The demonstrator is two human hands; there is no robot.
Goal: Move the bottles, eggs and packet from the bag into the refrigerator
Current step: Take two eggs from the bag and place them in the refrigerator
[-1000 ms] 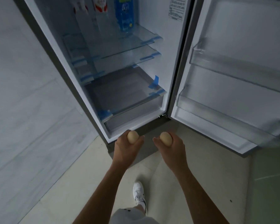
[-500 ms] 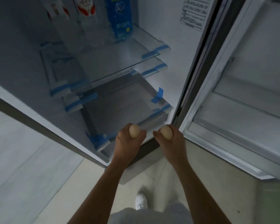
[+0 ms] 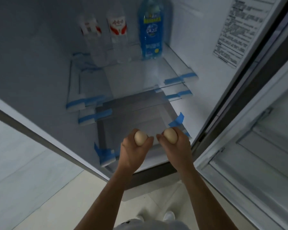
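Each hand, left (image 3: 133,151) and right (image 3: 176,146), curls its fingers around one egg (image 3: 140,138) (image 3: 170,135). Both hover at the fridge's (image 3: 40,63) bottom shelf (image 3: 136,117), likely to set the eggs there, below the bottles (image 3: 150,30).

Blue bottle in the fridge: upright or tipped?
Upright: the blue bottle stands on its base on the glass shelf.

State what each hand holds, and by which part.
The left hand grips the left egg round its lower half, top showing; the right hand grips the right egg likewise.
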